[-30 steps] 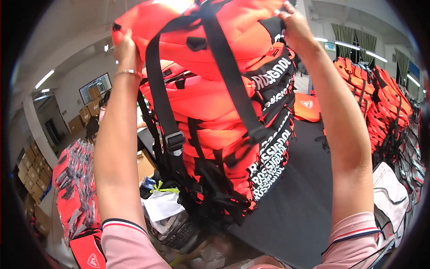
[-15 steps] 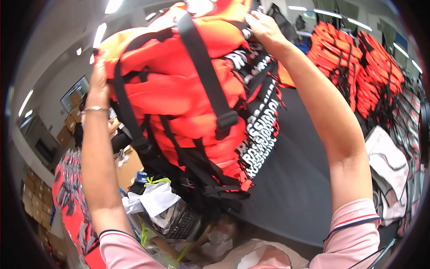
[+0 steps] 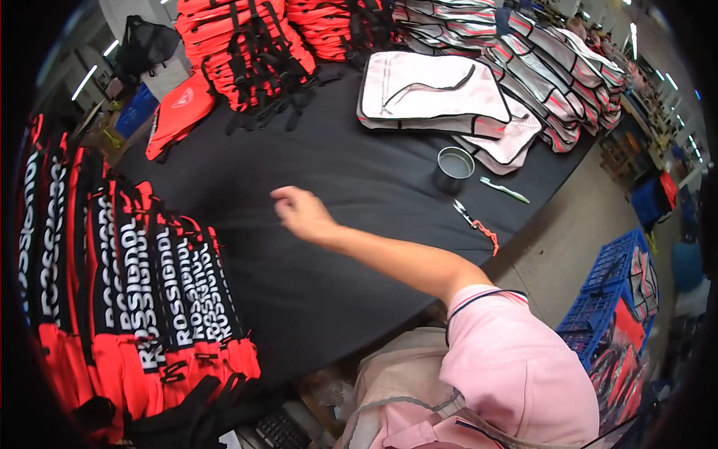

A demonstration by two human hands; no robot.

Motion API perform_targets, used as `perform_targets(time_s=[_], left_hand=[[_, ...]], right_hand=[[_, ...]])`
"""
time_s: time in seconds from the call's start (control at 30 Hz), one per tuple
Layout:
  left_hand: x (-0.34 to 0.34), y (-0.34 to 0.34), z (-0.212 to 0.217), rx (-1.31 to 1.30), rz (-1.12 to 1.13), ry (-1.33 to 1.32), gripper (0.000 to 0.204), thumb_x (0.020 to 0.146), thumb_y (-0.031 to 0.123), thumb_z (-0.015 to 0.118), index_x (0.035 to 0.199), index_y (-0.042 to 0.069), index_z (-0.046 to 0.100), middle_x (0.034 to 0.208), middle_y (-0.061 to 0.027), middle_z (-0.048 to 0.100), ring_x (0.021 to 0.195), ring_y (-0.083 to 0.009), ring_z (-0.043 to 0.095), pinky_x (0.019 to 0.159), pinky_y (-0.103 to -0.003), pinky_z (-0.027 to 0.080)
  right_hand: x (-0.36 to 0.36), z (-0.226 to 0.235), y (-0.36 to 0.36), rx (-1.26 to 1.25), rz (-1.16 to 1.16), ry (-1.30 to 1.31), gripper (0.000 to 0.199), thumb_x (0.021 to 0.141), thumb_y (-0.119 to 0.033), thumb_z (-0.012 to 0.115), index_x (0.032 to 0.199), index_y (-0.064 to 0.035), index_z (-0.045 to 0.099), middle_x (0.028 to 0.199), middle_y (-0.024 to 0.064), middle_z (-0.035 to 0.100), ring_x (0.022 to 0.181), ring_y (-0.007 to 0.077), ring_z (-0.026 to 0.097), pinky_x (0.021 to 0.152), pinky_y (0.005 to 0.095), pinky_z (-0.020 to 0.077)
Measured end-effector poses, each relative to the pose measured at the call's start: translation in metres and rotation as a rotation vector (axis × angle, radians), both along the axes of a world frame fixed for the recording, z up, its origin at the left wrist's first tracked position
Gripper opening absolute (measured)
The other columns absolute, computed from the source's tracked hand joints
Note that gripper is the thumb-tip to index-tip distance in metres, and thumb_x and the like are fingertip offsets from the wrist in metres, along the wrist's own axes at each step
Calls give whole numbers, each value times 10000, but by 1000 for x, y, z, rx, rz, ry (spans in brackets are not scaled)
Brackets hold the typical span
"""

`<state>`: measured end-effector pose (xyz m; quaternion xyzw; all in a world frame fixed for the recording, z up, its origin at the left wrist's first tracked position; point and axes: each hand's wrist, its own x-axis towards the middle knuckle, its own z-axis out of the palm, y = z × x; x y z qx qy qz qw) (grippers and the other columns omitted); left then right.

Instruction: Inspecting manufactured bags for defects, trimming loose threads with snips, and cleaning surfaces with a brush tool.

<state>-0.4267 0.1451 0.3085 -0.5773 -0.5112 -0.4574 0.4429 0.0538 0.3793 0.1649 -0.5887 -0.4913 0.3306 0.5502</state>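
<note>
My right hand (image 3: 303, 217) hovers over the middle of a table with a black cloth (image 3: 329, 299), its fingers loosely bent and slightly blurred; no object shows in it. My left hand is out of view. To the left, a row of orange-red bags (image 3: 142, 374) with black, white-lettered panels and black straps lies stacked along the table. Right of my hand are a round metal tin (image 3: 454, 170), a pair of thread snips (image 3: 464, 213) with an orange cord, and a green-and-white toothbrush (image 3: 505, 190).
At the far side, piles of orange-red strapped pieces (image 3: 239, 49) stand beside a single flat orange-red piece (image 3: 182, 107). White panels with black edging (image 3: 434, 86) lie far right, near grey-and-white stacks (image 3: 538, 82). Blue crates (image 3: 602, 288) stand on the floor to the right.
The view has swung to the right. The orange-red bags that both hands held up now rest at the left. My right hand has come away from them; my left has left the picture.
</note>
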Motion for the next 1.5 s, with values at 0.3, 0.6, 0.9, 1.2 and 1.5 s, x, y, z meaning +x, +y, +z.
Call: perform_targets(time_s=[0.3, 0.6, 0.9, 1.2, 1.5], left_hand=[[234, -22, -158, -1223, -665, -784, 267, 925, -43, 571, 1189, -58, 535, 1068, -229, 651, 931, -256, 671, 815, -307, 561], [282, -29, -175, -1477, -512, -913, 280, 959, 36, 573, 1230, -20, 534, 1129, -193, 648, 928, -223, 659, 815, -301, 537], [320, -20, -183, -1487, -712, -933, 198, 952, 18, 583, 1139, -45, 598, 1014, -146, 679, 869, -180, 665, 764, -272, 543], [325, 38, -183, -1215, -739, -664, 401, 817, -65, 635, 1210, -18, 575, 1093, -146, 621, 876, -223, 635, 741, -302, 544], [315, 216, -193, -641, -633, -570, 873, 686, 160, 845, 1427, 39, 401, 1423, -158, 451, 1195, -335, 539, 946, -420, 479]], right_hand=[[265, -33, 39, 10, -869, 999, 203, 938, -158, 583, 1025, 21, 547, 898, 131, 591, 721, 200, 565, 608, 356, 524], [372, -77, 67, -176, -1178, 1074, 172, 889, -175, 638, 957, -25, 590, 735, 102, 605, 528, 190, 568, 412, 310, 436], [386, -2, 127, -5, -835, 200, 82, 798, -28, 595, 793, 50, 616, 652, 159, 657, 432, 160, 521, 371, 303, 360], [229, 153, 132, 159, -173, 208, 156, 855, -57, 611, 752, 59, 624, 687, 150, 673, 502, 133, 584, 438, 255, 436], [187, 123, 118, 18, 209, 324, 222, 969, -244, 531, 1021, -59, 642, 757, 26, 607, 566, 59, 452, 514, 218, 388]])
